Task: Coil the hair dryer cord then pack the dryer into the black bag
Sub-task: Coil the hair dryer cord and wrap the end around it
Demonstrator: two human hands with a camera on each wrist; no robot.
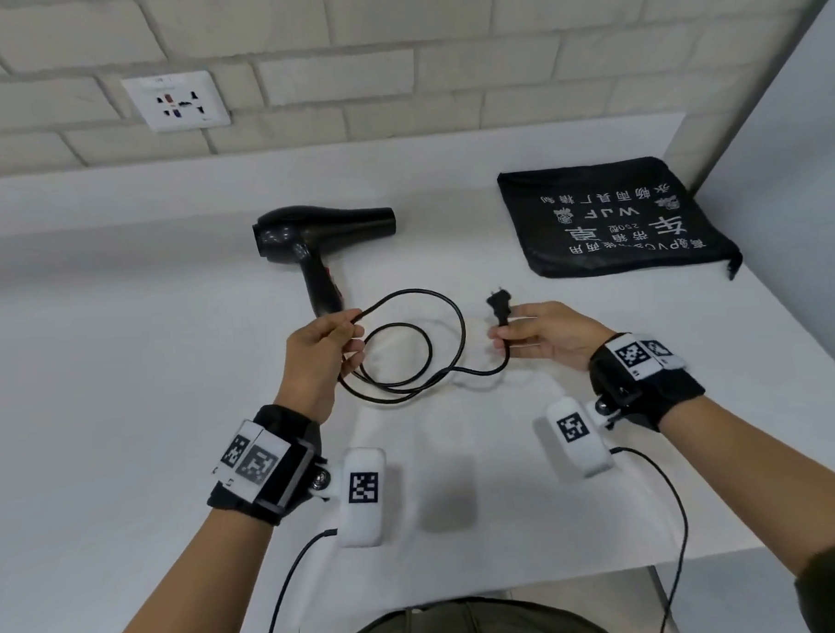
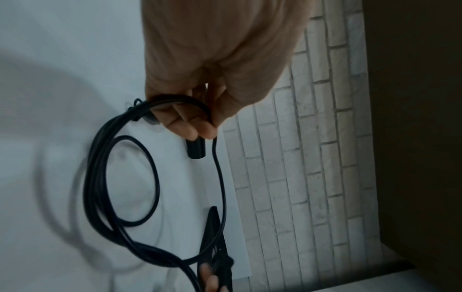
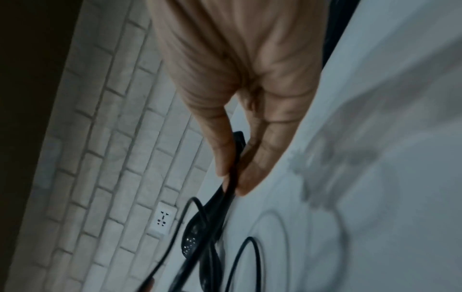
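The black hair dryer [image 1: 307,239] lies on the white counter [image 1: 121,377], nozzle pointing right, handle toward me. Its black cord [image 1: 430,351] hangs in a couple of loose loops between my hands, just above the counter. My left hand [image 1: 351,333] grips the gathered loops near the dryer handle; in the left wrist view the left hand [image 2: 197,122] has its fingers curled round the cord [image 2: 96,177]. My right hand [image 1: 500,339] pinches the cord just below the plug [image 1: 498,305], prongs up. The black bag [image 1: 612,221] lies flat at the back right.
A white wall socket [image 1: 176,102] sits in the pale brick wall behind the counter. A grey side wall [image 1: 782,157] closes off the right end beside the bag. The counter's front edge runs close to my body.
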